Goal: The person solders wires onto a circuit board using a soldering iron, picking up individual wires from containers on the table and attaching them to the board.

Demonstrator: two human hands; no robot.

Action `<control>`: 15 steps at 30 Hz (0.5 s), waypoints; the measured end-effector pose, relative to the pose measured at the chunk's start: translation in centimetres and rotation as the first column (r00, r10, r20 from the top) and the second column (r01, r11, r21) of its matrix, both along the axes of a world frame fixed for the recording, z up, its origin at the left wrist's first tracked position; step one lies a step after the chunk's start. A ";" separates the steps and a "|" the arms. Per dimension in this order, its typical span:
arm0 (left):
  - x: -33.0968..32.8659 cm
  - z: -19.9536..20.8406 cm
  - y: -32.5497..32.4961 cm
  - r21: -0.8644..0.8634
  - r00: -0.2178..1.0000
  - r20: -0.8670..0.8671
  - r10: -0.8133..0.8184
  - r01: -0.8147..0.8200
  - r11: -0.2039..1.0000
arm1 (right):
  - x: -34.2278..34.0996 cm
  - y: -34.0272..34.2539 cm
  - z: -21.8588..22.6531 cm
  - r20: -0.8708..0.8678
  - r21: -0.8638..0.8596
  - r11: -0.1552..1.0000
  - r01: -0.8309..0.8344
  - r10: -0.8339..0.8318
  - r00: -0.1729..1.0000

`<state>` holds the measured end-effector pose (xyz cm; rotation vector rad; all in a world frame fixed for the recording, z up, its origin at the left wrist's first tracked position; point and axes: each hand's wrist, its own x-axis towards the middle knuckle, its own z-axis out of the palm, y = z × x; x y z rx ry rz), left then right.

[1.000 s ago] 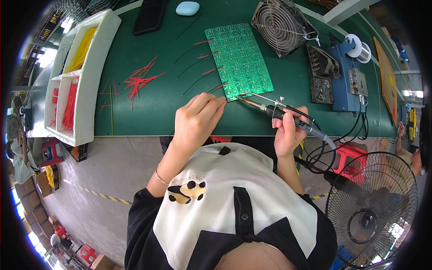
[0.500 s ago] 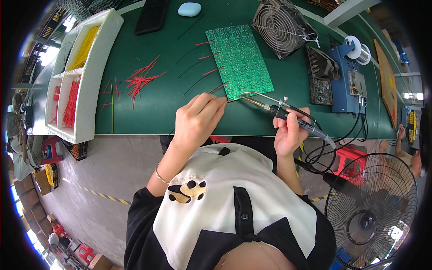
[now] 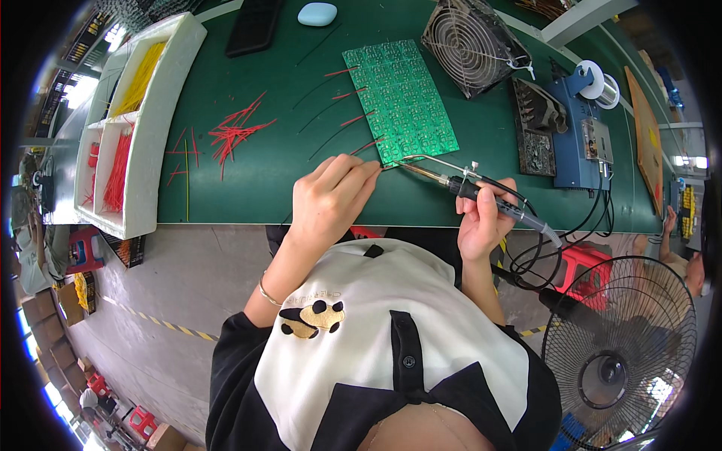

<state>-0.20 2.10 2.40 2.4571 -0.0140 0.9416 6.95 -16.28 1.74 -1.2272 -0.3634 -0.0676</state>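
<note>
Here the left hand (image 3: 327, 197) pinches a thin wire at the near edge of the green circuit board (image 3: 400, 99), steadying it, while the right hand (image 3: 481, 218) grips the soldering iron (image 3: 459, 184), tip angled leftward onto that joint.

A flat green rectangular circuit board (image 3: 400, 100) lies mid-table. Left of it are loose red wire pieces (image 3: 235, 134), farther left a white foam compartment tray (image 3: 154, 128). Right of it stands a round metal-grilled fan (image 3: 471, 43), then a blue box-shaped soldering station (image 3: 583, 139).
</note>
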 end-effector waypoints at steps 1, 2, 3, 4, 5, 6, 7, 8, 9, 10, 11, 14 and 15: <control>0.1 -0.2 0.0 -0.003 1.000 0.004 -0.002 0.002 1.000 | 0.0 -0.1 -0.1 0.001 -0.007 1.000 0.003 -0.003 1.000; 0.0 0.1 0.1 0.005 1.000 0.004 0.005 -0.005 1.000 | 0.0 0.0 0.1 -0.014 0.017 1.000 -0.006 0.006 1.000; -0.1 0.3 0.2 0.012 1.000 0.006 0.008 -0.008 1.000 | 0.0 0.1 0.2 -0.029 0.040 0.999 -0.015 0.016 0.999; -0.3 0.5 0.2 0.018 1.000 0.007 0.011 -0.011 1.000 | 0.0 0.3 0.4 -0.032 0.046 0.999 -0.023 0.024 0.999; -0.1 0.4 0.3 0.015 1.000 0.008 0.008 -0.008 1.000 | 0.0 0.4 0.4 -0.029 0.016 1.000 -0.011 0.011 1.000; 0.0 0.3 0.4 0.016 1.000 0.010 0.005 -0.005 1.000 | 0.0 0.6 0.4 -0.027 -0.012 1.000 0.000 -0.001 1.000; 0.0 0.2 0.5 0.018 1.000 0.011 0.003 -0.004 1.000 | 0.0 0.6 0.4 -0.027 -0.014 1.000 0.002 -0.002 1.000; 0.0 0.1 0.5 0.016 1.000 0.012 0.003 -0.003 1.000 | 0.1 0.6 0.3 -0.026 -0.007 1.000 0.003 -0.003 1.000; 0.0 0.1 0.5 0.016 1.000 0.011 0.002 -0.002 1.000 | 0.1 0.6 0.2 -0.026 0.001 1.000 0.004 -0.004 1.000; 0.0 0.0 0.6 0.017 1.000 0.010 0.001 -0.001 1.000 | 0.1 0.4 0.0 -0.026 0.000 1.000 0.004 -0.004 1.000; 0.0 0.0 0.5 0.015 1.000 0.010 0.002 -0.002 1.000 | 0.1 0.1 -0.3 -0.027 0.037 0.999 -0.032 0.033 0.999; -0.1 -0.1 0.3 0.017 1.000 0.014 0.006 -0.006 1.000 | 0.1 -0.3 -0.6 -0.033 0.083 0.994 -0.067 0.070 0.997; -0.1 0.0 0.3 0.016 1.000 0.013 0.008 -0.008 1.000 | 0.1 -0.4 -0.5 -0.038 0.093 0.994 -0.064 0.068 0.997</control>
